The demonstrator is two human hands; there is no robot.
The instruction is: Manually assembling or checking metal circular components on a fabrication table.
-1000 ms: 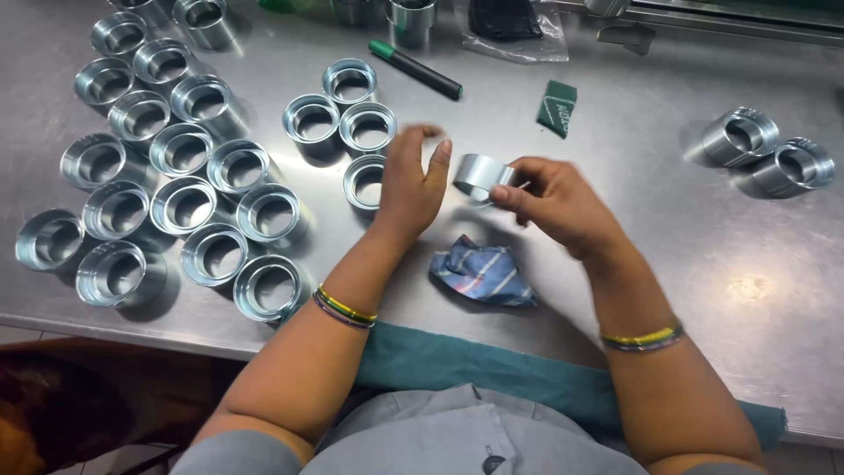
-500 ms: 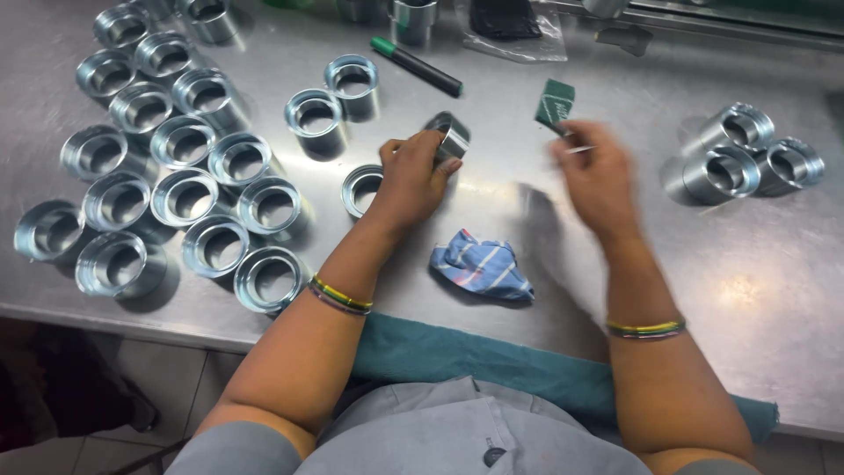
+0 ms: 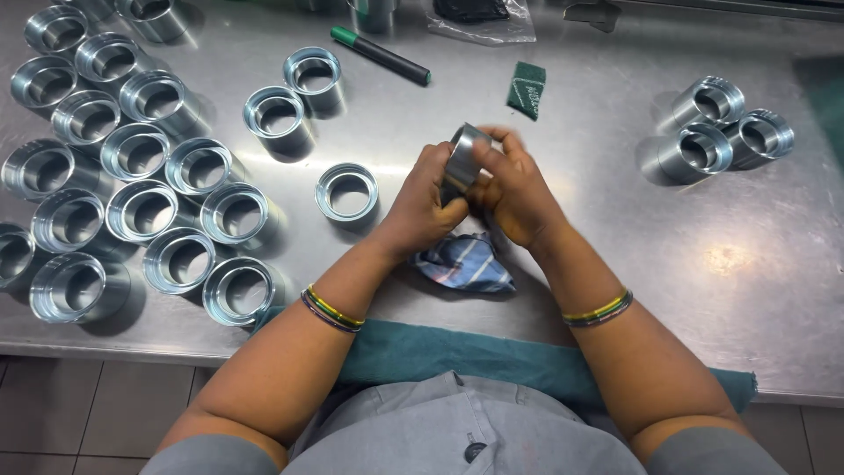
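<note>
At nine o'clock on the steel table (image 3: 615, 290) I saw the crowd of machined metal rings (image 3: 141, 211) standing open end up, with two more rings (image 3: 294, 97) at eleven o'clock and a single low ring (image 3: 347, 191) just left of the hands. At the centre I saw the left hand (image 3: 422, 207) curled around the metal ring (image 3: 463, 158), gripping it from the left side with the ring tipped on edge. The right hand (image 3: 514, 193) pressed against the same ring from the right, its fingers (image 3: 501, 136) hooked over the top rim, so the ring sat clamped between both hands above the table. Directly at six o'clock of the hands lay a striped blue cloth (image 3: 466, 264), partly under the wrists. At twelve o'clock I noted a green-capped marker (image 3: 380, 55) and a small green scouring pad (image 3: 527, 89). At two o'clock three rings (image 3: 721, 132) lay on their sides, well apart from the hands.
</note>
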